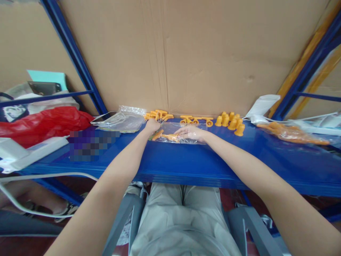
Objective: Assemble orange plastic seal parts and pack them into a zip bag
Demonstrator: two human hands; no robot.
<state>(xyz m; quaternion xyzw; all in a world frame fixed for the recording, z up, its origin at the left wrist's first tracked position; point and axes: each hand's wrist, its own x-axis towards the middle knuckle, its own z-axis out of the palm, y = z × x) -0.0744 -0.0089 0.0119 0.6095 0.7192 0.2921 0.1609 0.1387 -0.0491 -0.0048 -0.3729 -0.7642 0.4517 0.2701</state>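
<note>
My left hand (152, 126) is closed at the upper left edge of a clear plastic bag (190, 140), close to a heap of yellow-orange plastic pieces (159, 114); its fingertips are hidden. The bag lies flat near the back of the blue table. My right hand (191, 132) is over the bag's right part, its fingers closed about the end of a yellow-orange plastic piece (171, 137). Another such piece (157, 135) lies at the bag's left end. Whether the right fingers are inside the bag or on top of it, I cannot tell.
Behind the right hand lie yellow-orange pieces with round ends (195, 121). Several yellow-orange cups (232, 122) stand to the right, then a filled plastic bag (293, 134). Leftward are flat clear bags (121, 122) and a red plastic bag (45, 124). A cardboard wall (202, 53) bounds the back.
</note>
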